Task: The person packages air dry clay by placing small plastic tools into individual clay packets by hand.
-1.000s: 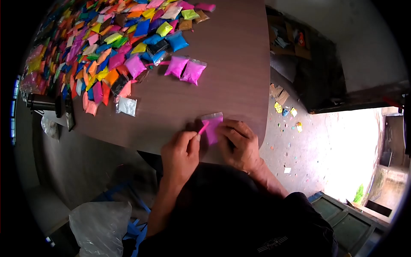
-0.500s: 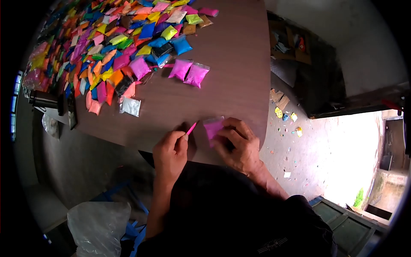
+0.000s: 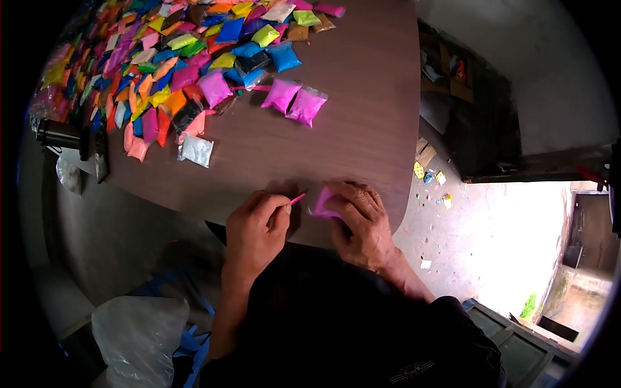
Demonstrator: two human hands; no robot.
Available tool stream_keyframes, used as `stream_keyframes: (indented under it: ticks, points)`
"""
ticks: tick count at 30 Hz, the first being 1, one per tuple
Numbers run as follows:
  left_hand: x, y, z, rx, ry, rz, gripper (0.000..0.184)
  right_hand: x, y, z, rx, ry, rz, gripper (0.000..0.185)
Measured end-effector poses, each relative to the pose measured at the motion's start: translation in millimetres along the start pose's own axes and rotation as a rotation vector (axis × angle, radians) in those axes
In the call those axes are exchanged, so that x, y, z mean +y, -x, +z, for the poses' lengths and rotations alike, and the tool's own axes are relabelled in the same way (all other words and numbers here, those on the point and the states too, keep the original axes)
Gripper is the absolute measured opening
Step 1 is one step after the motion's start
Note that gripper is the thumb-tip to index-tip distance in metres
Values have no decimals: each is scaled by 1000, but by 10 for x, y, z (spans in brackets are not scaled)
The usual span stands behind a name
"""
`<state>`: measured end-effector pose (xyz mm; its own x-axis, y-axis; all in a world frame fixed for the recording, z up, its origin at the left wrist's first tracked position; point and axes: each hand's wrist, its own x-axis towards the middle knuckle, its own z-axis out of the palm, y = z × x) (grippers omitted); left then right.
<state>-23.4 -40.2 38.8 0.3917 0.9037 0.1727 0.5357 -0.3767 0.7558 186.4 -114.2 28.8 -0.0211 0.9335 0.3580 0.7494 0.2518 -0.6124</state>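
My left hand [image 3: 257, 225] is closed in a pinch on a slim pink pointed stick [image 3: 297, 198], whose tip sticks out to the right. Just right of it, over the near edge of the brown table [image 3: 372, 129], my right hand [image 3: 362, 223] has its fingers bent around a small clear packet with pink-purple filling [image 3: 321, 202]. The fingers cover much of this packet. A narrow gap separates the stick's tip from it. Farther up the table lie two similar packets side by side, a left one [image 3: 282, 96] and a right one [image 3: 306, 107].
A large heap of colourful filled packets [image 3: 187, 76] covers the table's far left, with a silvery white packet [image 3: 196, 150] at its near edge. A black cylinder [image 3: 61, 138] stands at the left. Below are a translucent plastic bag [image 3: 139, 336] and floor litter [image 3: 419, 170].
The packet in my right hand has turned, and my fingers now cover more of it. My left hand's stick lies at a flatter angle. The whole view has shifted slightly.
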Motion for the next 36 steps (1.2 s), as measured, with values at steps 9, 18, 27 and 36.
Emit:
stream_keyframes:
  ticks: [9,18,27,36]
  points:
    - [-71,-44,110,-22,77,9,9,71,11,130,54,28,-7,33]
    - [-89,-93,114,-90,195,-43,9,49,-22,114,36,-6,61,29]
    - [-51,-92,108,-134,252,-70,9,47,-40,98,38,-31,70,28]
    - [-38,-84,116,-102,257,-78,8,49,-44,96,40,-25,51,29]
